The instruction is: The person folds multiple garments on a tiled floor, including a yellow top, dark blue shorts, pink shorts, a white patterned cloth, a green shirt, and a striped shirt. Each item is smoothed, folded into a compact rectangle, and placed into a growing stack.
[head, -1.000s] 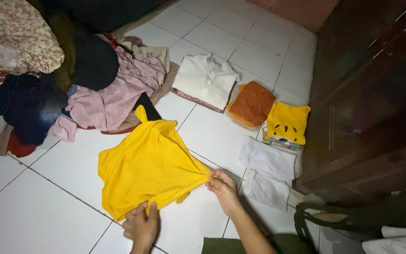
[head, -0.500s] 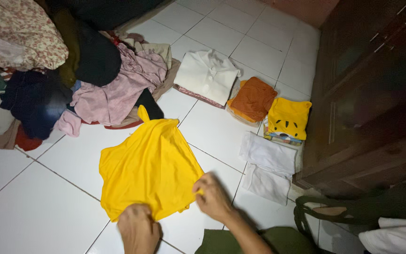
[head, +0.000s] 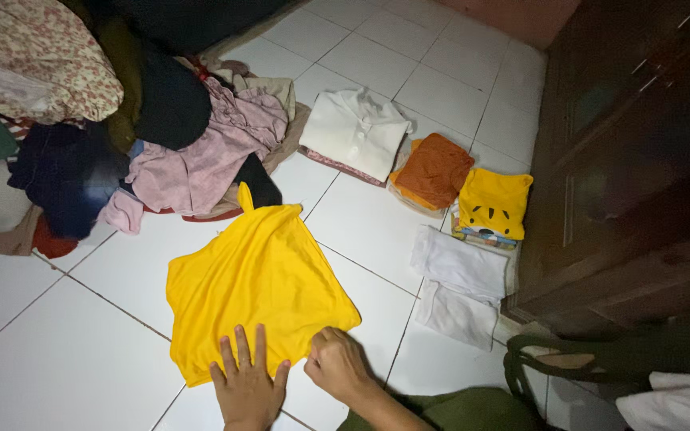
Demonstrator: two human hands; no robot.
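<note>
A bright yellow garment [head: 253, 283] lies spread on the white tiled floor [head: 81, 367] in front of me. My left hand [head: 247, 387] presses flat on its near edge, fingers spread. Just to the right, my right hand [head: 337, 365] is curled at the garment's near right hem and appears to pinch the cloth. A narrow strip of the garment sticks up at its far corner.
A heap of unfolded clothes [head: 121, 120] fills the far left. Folded items lie at right: a white shirt [head: 353, 132], an orange piece [head: 434, 170], a yellow printed top [head: 493, 203], white cloths [head: 457, 287]. A dark wooden cabinet [head: 632, 160] stands at right.
The garment was pulled taut between both hands; now it lies flatter. My left hand has opened and pressed down, and my right hand moved left and nearer along the hem.
</note>
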